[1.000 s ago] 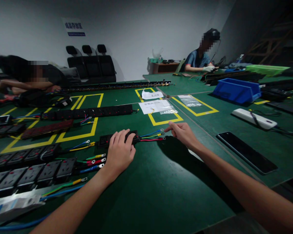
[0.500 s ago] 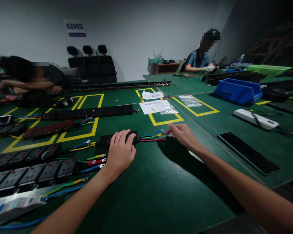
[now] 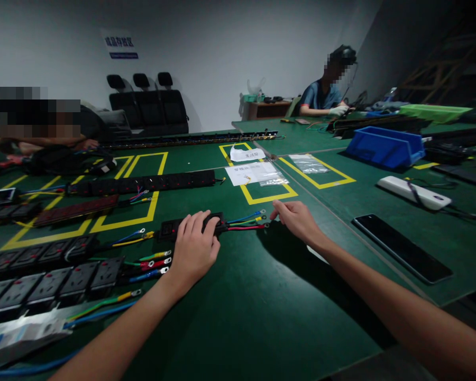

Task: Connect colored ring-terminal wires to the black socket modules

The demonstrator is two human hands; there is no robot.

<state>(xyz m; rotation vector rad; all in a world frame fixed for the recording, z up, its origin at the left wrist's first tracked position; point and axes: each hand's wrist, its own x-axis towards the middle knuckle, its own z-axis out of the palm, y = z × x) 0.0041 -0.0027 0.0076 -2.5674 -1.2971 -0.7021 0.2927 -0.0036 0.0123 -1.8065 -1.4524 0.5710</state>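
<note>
On smooth green tbl (image 3: 230, 312), L hand (image 3: 196, 246) clasps blk boxy strip (image 3: 167, 229); R hand (image 3: 296, 219), grip unclear, nr ring-tipped wires (image 3: 246, 228).

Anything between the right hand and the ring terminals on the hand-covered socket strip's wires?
Nothing visible; a narrow gap separates the right hand from the ring terminals. The left hand lies over the socket strip, outside that gap.

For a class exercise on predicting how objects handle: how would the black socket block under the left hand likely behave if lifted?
The black socket block would probably stay stiff, its casing looking straight and boxy. Its coloured wires are thin, so may flex. Lying flat, it seems unlikely to roll.
</note>
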